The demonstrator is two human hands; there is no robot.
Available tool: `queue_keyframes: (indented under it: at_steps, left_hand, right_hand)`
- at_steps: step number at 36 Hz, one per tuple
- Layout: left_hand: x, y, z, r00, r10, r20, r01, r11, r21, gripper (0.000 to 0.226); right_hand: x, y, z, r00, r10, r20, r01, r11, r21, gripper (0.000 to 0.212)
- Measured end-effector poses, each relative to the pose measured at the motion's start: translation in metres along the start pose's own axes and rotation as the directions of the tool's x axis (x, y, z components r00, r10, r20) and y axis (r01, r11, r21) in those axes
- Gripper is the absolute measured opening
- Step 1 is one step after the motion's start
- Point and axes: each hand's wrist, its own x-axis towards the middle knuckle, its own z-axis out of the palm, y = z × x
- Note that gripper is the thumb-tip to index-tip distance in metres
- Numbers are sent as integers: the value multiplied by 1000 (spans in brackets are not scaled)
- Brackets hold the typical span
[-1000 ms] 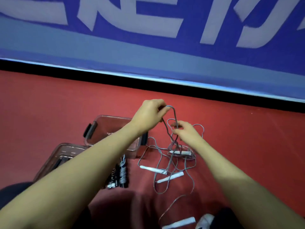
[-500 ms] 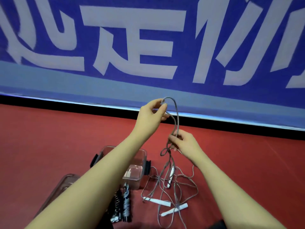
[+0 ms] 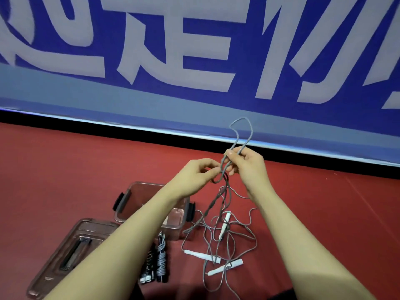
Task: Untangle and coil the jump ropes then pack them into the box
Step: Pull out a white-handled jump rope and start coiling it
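a person's right hand (image 3: 246,167) pinches a raised loop of the grey jump rope (image 3: 241,135) while the left hand (image 3: 194,176) pinches a strand just below; the tangle trails to the red floor beside the open box (image 3: 129,191). untangling appears underway; next, working the knot loose. crossings between the fingers are hard to read.

Single wide-angle view from head height, facing forward and down along both outstretched forearms. Close over the left hand (image 3: 199,173) and right hand (image 3: 249,164), raised mid-frame around a grey rope (image 3: 238,135). Farther below, on the red floor (image 3: 65,169): the clear box (image 3: 125,202) and its lid (image 3: 71,254) at lower left. Upper half filled by a blue banner (image 3: 194,40) with large pale characters, bent by lens distortion. No second view to overlap.
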Motion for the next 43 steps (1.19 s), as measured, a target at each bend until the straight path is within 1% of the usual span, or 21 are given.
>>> queue_keyframes:
  at_steps: [3,6,8,10,12,14,17,19,21,24,26,28,30,31,32,33,35,37,38,40,43]
  left_hand:
    - [3,-2,-1,999,8,-33,-7,1000,15,9]
    - [8,-10,0,993,31,-116,-16,992,128,11]
    - [8,-12,-1,988,58,-143,-29,980,197,13]
    - [7,-13,-2,990,74,-118,-47,974,224,15]
    - [5,-13,-2,993,80,-82,-63,978,201,13]
    - [5,-14,-2,995,77,-61,-66,985,162,9]
    - [4,-11,-4,994,85,-72,-71,982,176,21]
    - [5,-10,-5,989,118,-92,-94,968,233,23]
    - [4,-9,-5,986,143,-90,-120,967,224,25]
    - [3,-8,-2,990,139,-25,-133,977,165,23]
    - [3,-8,0,989,151,-5,-147,969,198,16]
    - [7,-10,1,983,172,-66,-149,953,265,13]
    - [9,-10,0,970,175,-171,-116,945,305,13]
    - [10,-10,-1,960,170,-221,-98,948,302,12]
    - [11,-10,-1,950,163,-265,-85,956,282,11]
    - [12,-9,-3,939,160,-304,-81,963,257,10]
    - [13,-8,-5,914,170,-369,-81,966,245,9]
    - [14,-5,-7,900,174,-399,-79,967,244,9]
    - [15,-5,-8,898,167,-407,-76,970,230,9]
    - [18,-3,-9,892,147,-428,-66,978,200,15]
    - [19,0,-10,884,114,-454,-56,989,140,22]
  right_hand:
    - [0,-2,6,1000,5,-2,-5,1000,24,16]
    - [0,-3,11,1000,1,-22,-1,1000,17,16]
    - [0,-3,14,999,-4,-37,5,1000,21,15]
    - [-1,-4,15,999,-23,-36,23,1000,-18,14]
    - [-1,-6,16,998,-54,-41,51,997,-65,13]
    - [0,-8,16,995,-82,-58,78,995,-70,13]
    - [1,-11,13,992,-106,-73,101,993,-63,14]
    - [2,-11,11,989,-110,-99,105,993,-61,17]
    - [3,-9,10,984,-112,-137,106,993,-49,20]
    - [8,-5,7,976,-93,-198,97,995,10,22]
    - [10,-3,4,972,-53,-231,73,994,79,21]
    - [12,-2,2,974,-8,-226,46,985,167,19]
    - [14,-2,3,984,33,-175,14,965,261,18]
    - [16,-1,3,988,55,-142,-14,961,276,18]
    - [17,1,3,991,81,-111,-51,967,251,19]
    - [17,3,4,991,113,-77,-97,978,185,20]
    - [16,10,2,985,167,29,-165,984,-70,22]
    - [11,16,1,958,220,184,-145,925,-350,20]
    - [8,19,2,933,247,262,-109,887,-449,21]
    - [2,23,7,885,273,377,-35,847,-531,25]
    - [-4,27,17,857,277,435,-23,863,-505,22]
